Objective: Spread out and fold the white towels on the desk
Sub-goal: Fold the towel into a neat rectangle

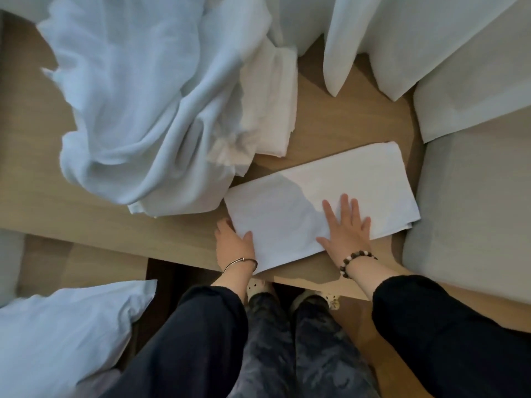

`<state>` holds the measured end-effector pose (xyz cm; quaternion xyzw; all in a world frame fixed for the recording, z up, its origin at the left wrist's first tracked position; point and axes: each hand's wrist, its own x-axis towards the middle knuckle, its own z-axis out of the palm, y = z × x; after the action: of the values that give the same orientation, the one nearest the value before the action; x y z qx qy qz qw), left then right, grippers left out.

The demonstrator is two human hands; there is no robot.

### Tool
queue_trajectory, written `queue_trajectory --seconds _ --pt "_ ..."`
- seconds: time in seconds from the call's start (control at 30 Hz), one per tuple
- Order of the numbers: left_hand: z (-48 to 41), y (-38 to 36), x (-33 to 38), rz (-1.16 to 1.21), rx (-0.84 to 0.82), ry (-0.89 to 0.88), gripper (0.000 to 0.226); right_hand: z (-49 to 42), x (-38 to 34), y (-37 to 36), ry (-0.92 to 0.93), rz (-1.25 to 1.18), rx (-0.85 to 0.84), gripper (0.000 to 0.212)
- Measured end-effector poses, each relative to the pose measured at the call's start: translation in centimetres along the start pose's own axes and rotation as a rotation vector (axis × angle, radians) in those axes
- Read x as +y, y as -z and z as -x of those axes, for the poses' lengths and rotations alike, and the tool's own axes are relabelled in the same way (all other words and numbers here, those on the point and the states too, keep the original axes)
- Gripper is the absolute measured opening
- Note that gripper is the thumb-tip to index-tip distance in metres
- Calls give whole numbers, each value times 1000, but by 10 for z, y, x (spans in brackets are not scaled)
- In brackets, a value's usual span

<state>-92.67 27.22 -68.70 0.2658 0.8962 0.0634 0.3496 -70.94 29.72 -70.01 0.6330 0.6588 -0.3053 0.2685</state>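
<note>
A white towel point(339, 179), folded into a long rectangle, lies slanted on the wooden desk point(86, 222) near its front edge. My right hand point(346, 228) presses flat on its middle with fingers spread. At the towel's near left end, my left hand point(234, 245) grips the edge, thumb on top and fingers hidden underneath. Behind it, a crumpled heap of white cloth point(138, 110) covers the left of the desk, and a smaller folded white towel point(270, 101) lies against the heap.
White curtains point(373, 38) hang at the back. A pale cushioned seat point(471, 202) stands right of the desk. A white pillow point(63, 328) lies at the lower left. My legs and slippers show below the desk edge.
</note>
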Motion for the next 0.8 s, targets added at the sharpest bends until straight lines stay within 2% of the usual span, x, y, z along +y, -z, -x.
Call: queue_trajectory --seconds 0.07,0.2,0.27,0.33,0.4,0.47,0.53,0.7,0.8 --pt "-4 0 -7 53 -78 68 34 -4 -5 0 1 -5 21 81" --pt "-10 -1 -18 26 -159 -13 21 -6 -5 -1 28 -20 64 79" --pt "-13 0 -20 53 -162 -30 19 -2 -4 -1 15 -156 168 70" --pt "-15 0 -20 31 -159 -39 19 3 -3 -2 -118 -445 386 54" --pt "-16 -1 -18 -41 -126 -51 16 6 -1 0 -454 -771 542 42" --pt "-15 -3 -16 -87 -69 -56 17 5 3 7 -809 -1111 502 43" --pt "-15 -5 -13 -77 -17 -31 23 -1 11 11 -987 -1272 428 47" --pt "-16 -8 -15 -7 21 -27 21 -10 19 15 -1107 -1322 358 45" --pt "-18 -7 -18 40 0 -45 17 -14 25 14 -1093 -1278 314 39"
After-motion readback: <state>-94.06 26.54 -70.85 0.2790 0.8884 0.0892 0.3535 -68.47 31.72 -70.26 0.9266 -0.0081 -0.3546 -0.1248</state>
